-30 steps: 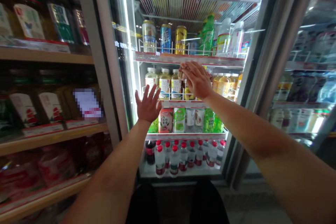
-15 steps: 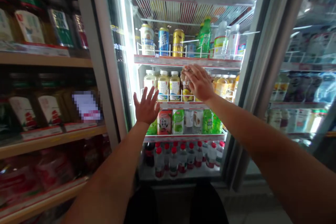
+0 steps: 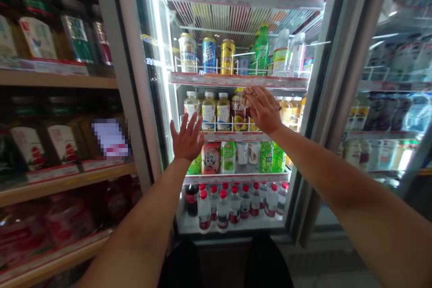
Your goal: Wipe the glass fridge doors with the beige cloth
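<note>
My right hand (image 3: 266,109) presses a crumpled brownish cloth (image 3: 247,98) flat against the glass door (image 3: 209,82) of a lit drinks fridge. The cloth pokes out past my fingertips, and the palm covers the rest of it. Lower and to the left, my left hand (image 3: 187,138) has its fingers spread with the palm toward the same door, holding nothing. Behind the glass near my right hand stand a dark bottle with a yellow cap (image 3: 240,114) and several pale juice bottles (image 3: 209,112).
Bottled drinks on wooden shelves (image 3: 60,81) stand to the left, beside the grey door frame (image 3: 116,54). A second glass-fronted fridge (image 3: 388,135) is at the right. Red-capped bottles (image 3: 222,209) fill the fridge bottom, above my dark-clad knees (image 3: 270,261).
My right hand has slid a little to the right and down with the cloth, uncovering the yellow-capped bottle. My left hand has hardly moved.
</note>
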The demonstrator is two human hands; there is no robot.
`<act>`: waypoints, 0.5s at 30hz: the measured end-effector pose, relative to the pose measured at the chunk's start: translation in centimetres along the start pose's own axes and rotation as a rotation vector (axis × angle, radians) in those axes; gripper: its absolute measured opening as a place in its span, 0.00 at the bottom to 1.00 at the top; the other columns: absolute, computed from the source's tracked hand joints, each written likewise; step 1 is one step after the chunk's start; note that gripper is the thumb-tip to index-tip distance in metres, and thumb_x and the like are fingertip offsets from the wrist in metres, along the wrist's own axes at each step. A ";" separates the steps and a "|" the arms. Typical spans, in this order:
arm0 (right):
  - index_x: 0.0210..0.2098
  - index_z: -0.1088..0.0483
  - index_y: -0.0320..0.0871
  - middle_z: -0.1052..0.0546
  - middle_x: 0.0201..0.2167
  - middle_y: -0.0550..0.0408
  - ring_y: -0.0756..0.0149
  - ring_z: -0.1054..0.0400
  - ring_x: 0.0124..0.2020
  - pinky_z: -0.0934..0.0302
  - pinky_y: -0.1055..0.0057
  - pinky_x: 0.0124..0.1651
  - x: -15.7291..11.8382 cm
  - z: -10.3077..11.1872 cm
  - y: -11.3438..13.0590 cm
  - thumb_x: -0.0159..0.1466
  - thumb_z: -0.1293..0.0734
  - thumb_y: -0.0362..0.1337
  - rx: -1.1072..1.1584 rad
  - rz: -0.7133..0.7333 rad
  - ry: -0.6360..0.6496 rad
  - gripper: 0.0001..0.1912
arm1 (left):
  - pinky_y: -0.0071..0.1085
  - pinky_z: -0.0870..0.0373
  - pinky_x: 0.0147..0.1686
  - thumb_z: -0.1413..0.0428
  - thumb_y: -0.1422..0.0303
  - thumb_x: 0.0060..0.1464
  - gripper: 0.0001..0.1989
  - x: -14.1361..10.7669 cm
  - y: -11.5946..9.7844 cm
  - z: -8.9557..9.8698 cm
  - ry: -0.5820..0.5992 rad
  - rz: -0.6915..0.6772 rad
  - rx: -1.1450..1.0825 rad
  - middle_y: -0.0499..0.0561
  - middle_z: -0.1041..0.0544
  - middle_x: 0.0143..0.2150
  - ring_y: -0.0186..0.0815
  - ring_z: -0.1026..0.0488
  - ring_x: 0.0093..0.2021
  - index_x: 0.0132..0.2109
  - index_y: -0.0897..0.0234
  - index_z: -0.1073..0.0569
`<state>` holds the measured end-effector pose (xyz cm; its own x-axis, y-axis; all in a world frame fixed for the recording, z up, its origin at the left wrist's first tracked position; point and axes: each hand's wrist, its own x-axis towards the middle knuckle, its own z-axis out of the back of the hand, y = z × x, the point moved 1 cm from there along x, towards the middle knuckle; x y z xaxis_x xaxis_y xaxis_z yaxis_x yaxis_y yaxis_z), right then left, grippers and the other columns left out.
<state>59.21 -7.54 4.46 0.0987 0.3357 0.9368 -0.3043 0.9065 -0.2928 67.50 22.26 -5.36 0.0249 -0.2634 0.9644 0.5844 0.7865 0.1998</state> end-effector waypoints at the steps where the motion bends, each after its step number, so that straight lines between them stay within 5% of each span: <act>1: 0.66 0.34 0.51 0.34 0.68 0.52 0.48 0.45 0.71 0.46 0.43 0.72 -0.1 0.1 -0.1 0.69 0.42 0.33 -0.003 0.014 0.017 0.26 | 0.55 0.78 0.73 0.50 0.62 0.67 0.31 0.0 0.0 0.0 -0.001 0.000 -0.004 0.51 0.41 0.73 0.45 0.53 0.76 0.74 0.49 0.45; 7: 0.65 0.33 0.47 0.35 0.68 0.51 0.47 0.45 0.71 0.48 0.44 0.74 2.0 1.1 -1.4 0.68 0.42 0.32 -0.023 -0.006 -0.011 0.27 | 0.55 0.77 0.73 0.50 0.62 0.67 0.30 0.1 -0.1 0.1 -0.001 0.009 -0.002 0.54 0.41 0.73 0.47 0.52 0.76 0.73 0.52 0.42; 15: 0.65 0.33 0.49 0.34 0.68 0.52 0.47 0.44 0.70 0.47 0.41 0.72 -0.5 0.5 -1.5 0.68 0.42 0.34 -0.018 -0.041 -0.054 0.26 | 0.54 0.77 0.73 0.51 0.62 0.67 0.29 0.0 -0.2 0.2 -0.015 -0.006 0.019 0.53 0.40 0.73 0.45 0.52 0.76 0.73 0.53 0.41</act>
<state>59.14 -9.14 4.55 0.0590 0.2846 0.9568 -0.2837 0.9237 -0.2573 67.27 22.20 -5.35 0.0086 -0.2599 0.9656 0.5688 0.7955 0.2090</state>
